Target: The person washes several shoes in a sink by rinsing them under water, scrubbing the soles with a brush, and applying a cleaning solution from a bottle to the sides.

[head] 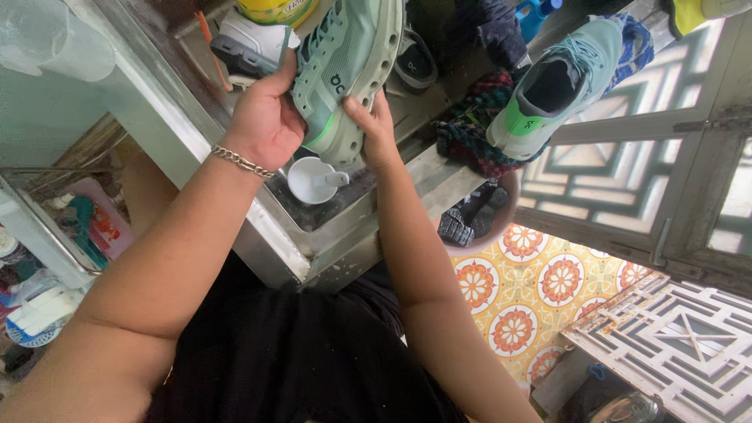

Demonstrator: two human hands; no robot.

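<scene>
Step in hand, judged: handling the shoe (345,70) over the sink (313,235). Left hand (266,121) closed around upper; right hand (376,129) pinching heel. Long axis near upright, toe away, sole rightward. Next move calls for firm two-handed hold.

Cut off and covered

Mint shoe (348,63) toe lost past top edge; yellow bottle (276,9) likewise cropped; left hand (266,117) palm hidden against shoe.
</scene>
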